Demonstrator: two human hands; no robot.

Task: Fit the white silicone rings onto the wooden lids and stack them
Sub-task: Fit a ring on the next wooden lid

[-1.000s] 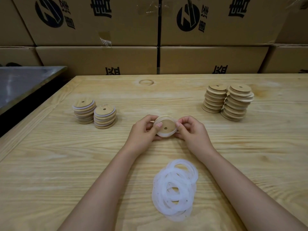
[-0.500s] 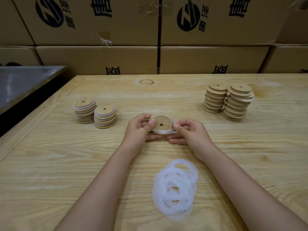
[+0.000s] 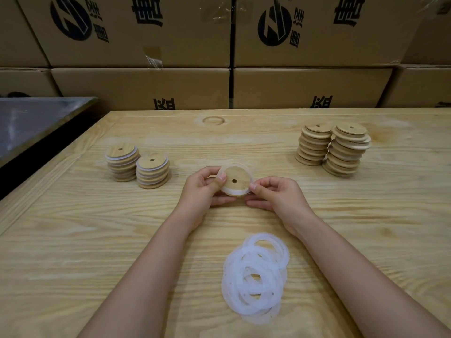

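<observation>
A round wooden lid (image 3: 234,178) with a small centre hole is held just above the table (image 3: 73,240), a white silicone ring (image 3: 236,191) stretched around its rim. My left hand (image 3: 205,185) grips the lid's left edge, thumb on its face. My right hand (image 3: 275,193) pinches the ring at the lid's right edge. A loose pile of white rings (image 3: 256,276) lies between my forearms. Two stacks of ringed lids (image 3: 138,164) stand at the left, and two taller stacks of bare lids (image 3: 333,147) at the right.
Printed cardboard boxes (image 3: 219,45) are piled in a wall behind the table's far edge. A dark metal surface (image 3: 31,120) sits beyond the left edge, with a gap between it and the table.
The lid has tilted more toward me and shifted slightly away. My right fingers have slid round the rim, working the ring on. The stacks and ring pile are unchanged.
</observation>
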